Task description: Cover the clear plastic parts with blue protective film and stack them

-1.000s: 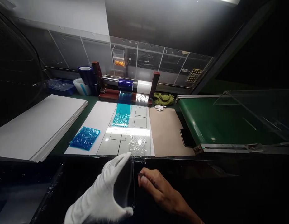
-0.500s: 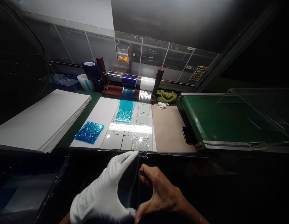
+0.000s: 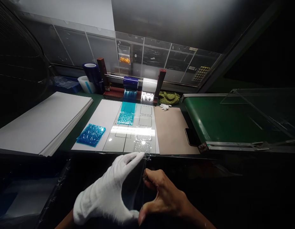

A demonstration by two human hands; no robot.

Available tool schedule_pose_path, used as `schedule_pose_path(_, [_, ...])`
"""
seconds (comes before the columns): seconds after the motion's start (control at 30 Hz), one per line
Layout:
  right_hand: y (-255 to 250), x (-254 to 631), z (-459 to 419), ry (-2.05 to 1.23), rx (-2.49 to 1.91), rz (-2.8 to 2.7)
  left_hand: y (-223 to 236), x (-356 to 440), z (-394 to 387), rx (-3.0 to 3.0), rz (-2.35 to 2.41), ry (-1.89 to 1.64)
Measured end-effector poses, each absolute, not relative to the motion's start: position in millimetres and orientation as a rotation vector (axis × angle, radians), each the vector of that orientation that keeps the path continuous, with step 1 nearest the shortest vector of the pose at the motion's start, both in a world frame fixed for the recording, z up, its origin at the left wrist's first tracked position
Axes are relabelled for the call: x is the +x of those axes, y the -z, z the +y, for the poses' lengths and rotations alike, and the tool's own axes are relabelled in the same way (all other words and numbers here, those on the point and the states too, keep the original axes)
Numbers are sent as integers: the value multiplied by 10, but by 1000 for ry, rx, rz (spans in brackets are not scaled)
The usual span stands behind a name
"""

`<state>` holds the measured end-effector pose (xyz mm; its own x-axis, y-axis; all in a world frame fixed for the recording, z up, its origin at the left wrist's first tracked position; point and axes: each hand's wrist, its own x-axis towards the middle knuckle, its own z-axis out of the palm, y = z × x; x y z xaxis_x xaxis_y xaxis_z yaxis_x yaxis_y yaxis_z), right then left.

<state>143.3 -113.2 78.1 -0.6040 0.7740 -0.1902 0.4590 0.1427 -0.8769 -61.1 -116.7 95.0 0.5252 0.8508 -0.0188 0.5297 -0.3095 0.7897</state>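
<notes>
My gloved left hand (image 3: pixel 109 187), thumb and fingers spread wide, holds a clear pane (image 3: pixel 138 190) by opposite edges, nearly edge-on before the bench (image 3: pixel 67 143), while my bare right hand (image 3: pixel 168 192) curls its fingers on a small dark piece (image 3: pixel 145 176). A slack edge grip could drop the pane, a stray bare thumb smudge it. The yellow sticker sheet (image 3: pixel 201 73) and white label (image 3: pixel 192 68) are too small to read.
</notes>
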Motion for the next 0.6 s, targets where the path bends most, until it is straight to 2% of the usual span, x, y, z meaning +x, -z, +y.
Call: schedule_pose_path(0.6, [-724,1407,-1238,-1308,-1168,-2098,-943,-611,-1197,2095,1208,-468])
